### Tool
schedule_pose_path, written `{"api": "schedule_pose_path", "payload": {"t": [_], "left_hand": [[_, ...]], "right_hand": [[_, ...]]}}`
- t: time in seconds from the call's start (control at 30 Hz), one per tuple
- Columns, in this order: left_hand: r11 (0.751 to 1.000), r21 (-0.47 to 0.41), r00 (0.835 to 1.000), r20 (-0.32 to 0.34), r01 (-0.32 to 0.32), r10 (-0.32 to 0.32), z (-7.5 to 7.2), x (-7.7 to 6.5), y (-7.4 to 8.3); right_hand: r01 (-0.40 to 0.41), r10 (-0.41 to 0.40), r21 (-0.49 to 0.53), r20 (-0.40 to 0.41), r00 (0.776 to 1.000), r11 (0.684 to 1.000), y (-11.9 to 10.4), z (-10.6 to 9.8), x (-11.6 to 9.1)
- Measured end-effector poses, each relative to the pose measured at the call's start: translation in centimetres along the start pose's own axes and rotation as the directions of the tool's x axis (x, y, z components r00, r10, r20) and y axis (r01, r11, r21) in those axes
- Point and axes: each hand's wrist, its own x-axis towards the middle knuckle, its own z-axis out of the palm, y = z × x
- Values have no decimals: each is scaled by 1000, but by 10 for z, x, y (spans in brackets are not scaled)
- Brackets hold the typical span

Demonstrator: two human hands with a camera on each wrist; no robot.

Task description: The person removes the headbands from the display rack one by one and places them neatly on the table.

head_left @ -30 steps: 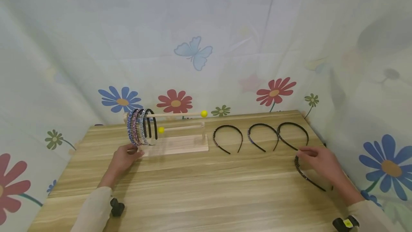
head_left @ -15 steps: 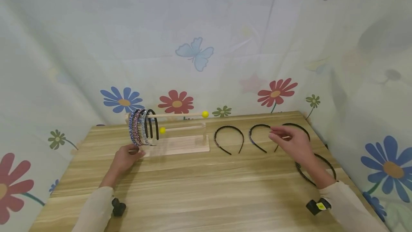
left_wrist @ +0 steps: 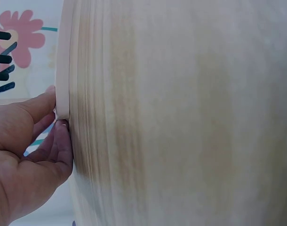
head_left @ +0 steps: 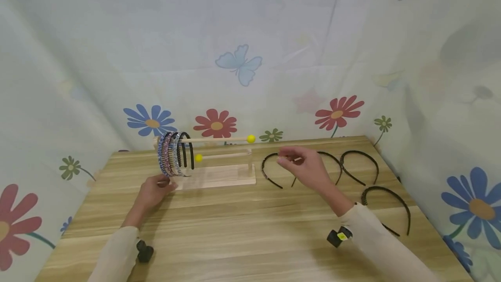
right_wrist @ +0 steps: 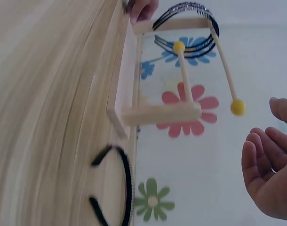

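Observation:
A pale wooden rack (head_left: 223, 176) with two horizontal rods tipped by yellow balls stands on the table's back left. Several glittery blue, pink, silver and black headbands (head_left: 171, 153) hang at the left end of its upper rod. My left hand (head_left: 153, 193) pinches the left front corner of the rack's base; in the left wrist view its thumb and fingers meet at the base edge (left_wrist: 63, 94). Above a black headband (head_left: 264, 171) right of the rack is my right hand (head_left: 307, 166), fingers loosely curled, holding nothing. The right wrist view shows this hand (right_wrist: 275, 174) apart from the rack.
More black headbands lie on the wooden table (head_left: 235, 238): one partly behind my right hand, another (head_left: 358, 152) at back right, and one (head_left: 401, 199) nearer the right edge. A floral curtain (head_left: 274, 34) closes off the back and sides.
My right hand has moved left from the headband at the far right, across the row, toward the rack, with nothing in it. My left hand stays at the rack's base.

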Motion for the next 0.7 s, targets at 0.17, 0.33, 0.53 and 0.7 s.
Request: {"api": "schedule_pose_path", "payload": {"t": [0.17,0.33,0.53,0.7], "left_hand": [[1000,-8,1000,-5,10,-10,0,-1,1],[1000,-18,1000,4,14,-14,1,-2,3],[1000,-15,1000,1,22,-22,-1,-1,3],[1000,-10,1000,2,23,-23,-1,0,1]], "right_hand": [[29,-32,62,45,999,998,-13,33,14],[31,-41,105,96,995,994,-26,64,27],[56,-79,164,138,987,985,-43,104,40],[52,-90,199,189,978,979,-57,139,50]]}}
